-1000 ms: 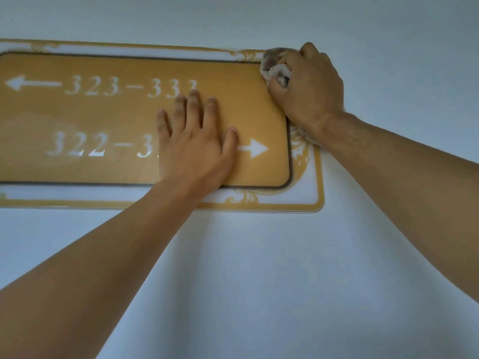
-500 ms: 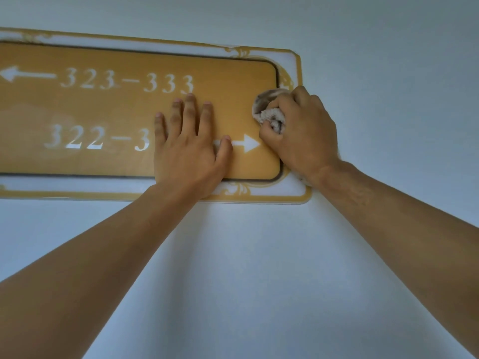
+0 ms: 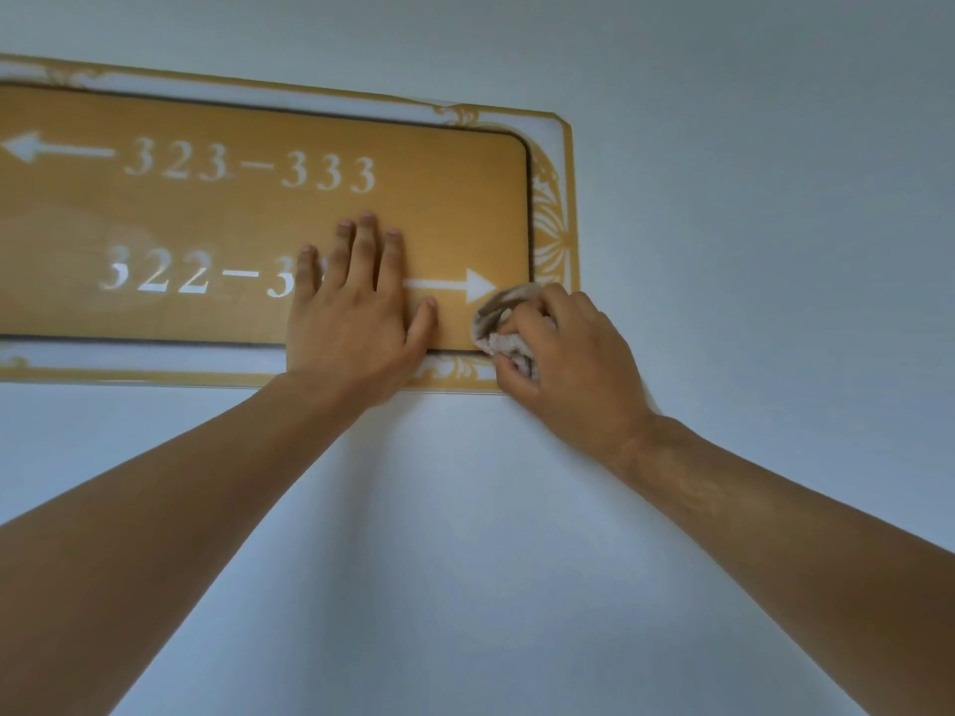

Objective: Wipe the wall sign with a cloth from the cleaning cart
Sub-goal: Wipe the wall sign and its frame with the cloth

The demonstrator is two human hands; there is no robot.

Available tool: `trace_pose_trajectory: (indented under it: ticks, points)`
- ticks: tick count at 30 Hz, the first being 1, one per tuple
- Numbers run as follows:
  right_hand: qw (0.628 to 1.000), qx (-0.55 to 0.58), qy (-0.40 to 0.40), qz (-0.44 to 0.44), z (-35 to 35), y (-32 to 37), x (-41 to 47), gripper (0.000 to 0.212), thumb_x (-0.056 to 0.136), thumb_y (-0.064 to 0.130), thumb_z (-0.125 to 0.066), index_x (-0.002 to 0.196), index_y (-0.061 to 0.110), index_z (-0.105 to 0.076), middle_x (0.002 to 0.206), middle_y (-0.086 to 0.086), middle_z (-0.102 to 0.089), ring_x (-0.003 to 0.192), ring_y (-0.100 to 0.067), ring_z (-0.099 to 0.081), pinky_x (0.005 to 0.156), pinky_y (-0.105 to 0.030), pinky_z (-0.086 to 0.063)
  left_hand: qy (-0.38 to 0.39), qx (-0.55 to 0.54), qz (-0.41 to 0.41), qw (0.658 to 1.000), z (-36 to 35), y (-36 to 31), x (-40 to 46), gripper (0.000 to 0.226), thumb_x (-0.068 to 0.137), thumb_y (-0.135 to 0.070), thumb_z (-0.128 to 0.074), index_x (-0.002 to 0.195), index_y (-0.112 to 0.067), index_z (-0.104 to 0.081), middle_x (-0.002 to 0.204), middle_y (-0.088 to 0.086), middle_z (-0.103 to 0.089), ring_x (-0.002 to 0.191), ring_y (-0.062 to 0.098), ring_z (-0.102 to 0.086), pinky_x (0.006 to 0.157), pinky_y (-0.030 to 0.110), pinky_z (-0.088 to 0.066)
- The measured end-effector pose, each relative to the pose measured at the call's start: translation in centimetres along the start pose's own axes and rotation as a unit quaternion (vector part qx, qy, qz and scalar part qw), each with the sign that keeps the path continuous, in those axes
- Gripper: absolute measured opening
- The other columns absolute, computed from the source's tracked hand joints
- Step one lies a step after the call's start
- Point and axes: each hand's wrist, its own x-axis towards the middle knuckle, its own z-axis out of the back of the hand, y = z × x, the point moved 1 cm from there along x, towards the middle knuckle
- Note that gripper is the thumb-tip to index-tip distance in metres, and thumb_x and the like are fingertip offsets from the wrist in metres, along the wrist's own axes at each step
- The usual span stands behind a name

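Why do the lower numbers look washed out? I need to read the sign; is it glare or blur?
Head view: a pale glare patch over the sign brightens the lower digits; the left hand hides the rest; text is slightly soft, and wide-angle distortion bends the frame.

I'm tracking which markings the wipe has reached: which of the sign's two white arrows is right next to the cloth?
The right-pointing arrow in the lower row; its tip nearly meets the cloth. The left-pointing arrow is far off, upper left.

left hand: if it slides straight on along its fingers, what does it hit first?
The left hand lies flat on the sign, fingers pointing up. Sliding on, the fingertips would cross bare panel and first meet the last digits of "323-333". No raised obstacle shows before the frame.
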Motion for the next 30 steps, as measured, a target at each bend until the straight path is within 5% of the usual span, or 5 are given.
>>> trace_pose_trajectory:
  ticks: [8, 13, 17, 22, 30]
  points:
    - [0.988, 0.03, 0.141, 0.047, 1.3, 1.6, -2.5, 0.029, 0.096, 0.038, -0.059, 0.117, 0.018, -0.058, 0.125, -0.002, -0.05, 0.105, -0.021, -0.048, 0.081, -0.038, -0.052, 0.058, 0.025, -0.028, 0.998, 1.5, 0.7, -1.0, 0.077, 0.098, -0.054, -0.024, 0.158, -0.008, -0.011, 0.167, 0.015, -0.006, 0.154, 0.03, -0.007, 0.121, 0.056, -0.015]
    - [0.929, 0.145, 0.299, 0.162, 3.3, 2.5, -2.1, 0.025, 0.097, 0.037, -0.061, 0.119, 0.025, -0.061, 0.126, 0.009, -0.046, 0.106, -0.004, -0.038, 0.091, -0.026, -0.042, 0.098, 0.029, -0.045, 0.994, 3.0, 1.4, -1.0, 0.078, 0.094, -0.052, -0.03, 0.157, -0.008, -0.014, 0.167, 0.014, -0.008, 0.154, 0.028, -0.009, 0.12, 0.055, -0.019]
    - [0.957, 0.12, 0.197, 0.177, 3.9, 2.9, -0.3, 0.024, 0.096, 0.029, -0.064, 0.117, 0.019, -0.063, 0.117, 0.001, -0.052, 0.103, -0.015, -0.048, 0.086, -0.022, -0.039, 0.092, 0.012, -0.036, 0.995, 4.4, 2.6, -0.4, 0.072, 0.087, -0.048, -0.038, 0.149, -0.013, -0.027, 0.164, 0.013, -0.02, 0.15, 0.029, -0.021, 0.119, 0.055, -0.022]
    - [0.984, 0.021, 0.087, 0.154, 3.9, 1.9, 6.1, 0.027, 0.095, 0.029, -0.065, 0.118, 0.013, -0.066, 0.113, -0.009, -0.056, 0.097, -0.026, -0.053, 0.089, -0.039, -0.047, 0.062, -0.045, 0.031, 0.997, 5.0, 3.9, 1.6, 0.073, 0.087, -0.043, -0.043, 0.151, -0.013, -0.023, 0.165, 0.011, -0.015, 0.151, 0.028, -0.014, 0.121, 0.055, -0.016]
    - [0.984, 0.044, -0.029, -0.167, 0.5, -2.0, 12.6, 0.032, 0.102, 0.032, -0.05, 0.128, 0.015, -0.052, 0.129, -0.012, -0.045, 0.117, -0.03, -0.044, 0.097, -0.044, -0.045, 0.046, -0.025, 0.057, 0.997, 3.5, 5.1, 2.8, 0.072, 0.087, -0.05, -0.035, 0.148, -0.012, -0.026, 0.162, 0.02, -0.017, 0.151, 0.034, -0.012, 0.121, 0.056, -0.012]
